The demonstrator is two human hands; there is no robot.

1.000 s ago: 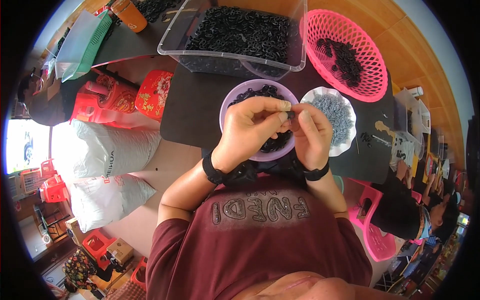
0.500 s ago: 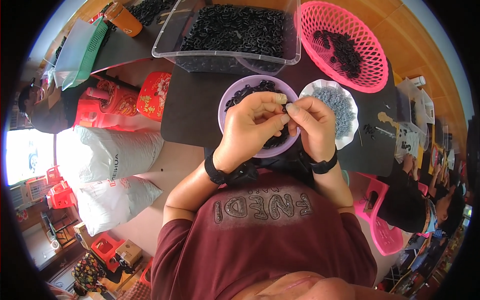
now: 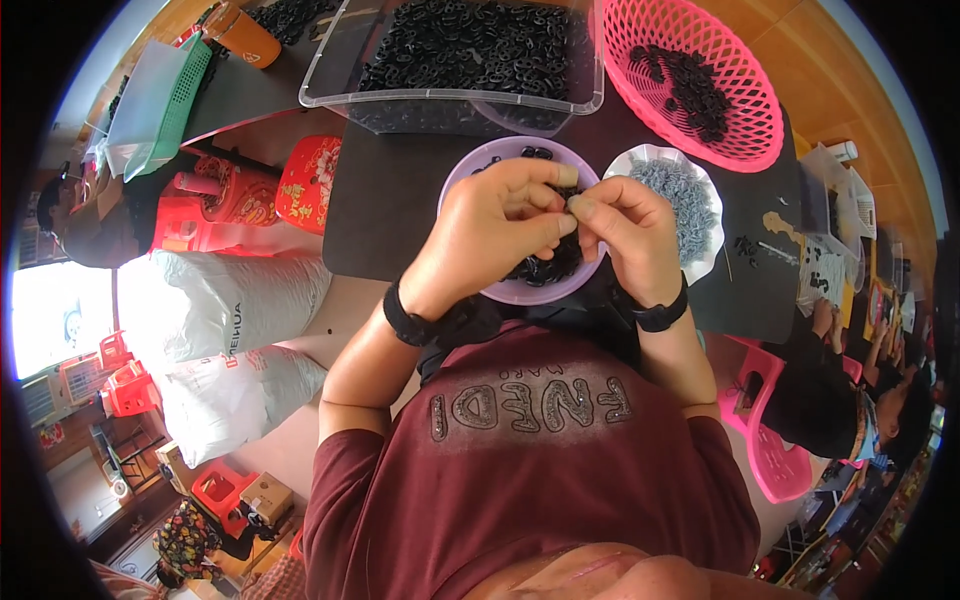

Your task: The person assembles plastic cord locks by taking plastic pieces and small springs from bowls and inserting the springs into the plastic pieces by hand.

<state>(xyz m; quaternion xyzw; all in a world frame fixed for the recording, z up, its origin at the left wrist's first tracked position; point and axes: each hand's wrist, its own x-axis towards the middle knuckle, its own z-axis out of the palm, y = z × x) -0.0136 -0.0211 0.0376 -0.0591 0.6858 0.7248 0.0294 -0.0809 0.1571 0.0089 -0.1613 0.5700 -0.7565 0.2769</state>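
— Pinching something tiny between thumb and forefinger of both the left hand and the right hand, fingertips meeting; too small to name the pinched piece.

— Held where?

— Head view: right above the purple bowl, half-filled with small black parts (same kind, seemingly, as in the bins behind).

— And beside it?

— Just to the right, touching or nearly so, a white dish of small grey parts. Behind, a clear tub heaped with black pieces, and a pink mesh basket with a smaller heap. All on a dark table.

— Wrists?

— Black bands on both. Off left, red stools and white sacks on the floor.
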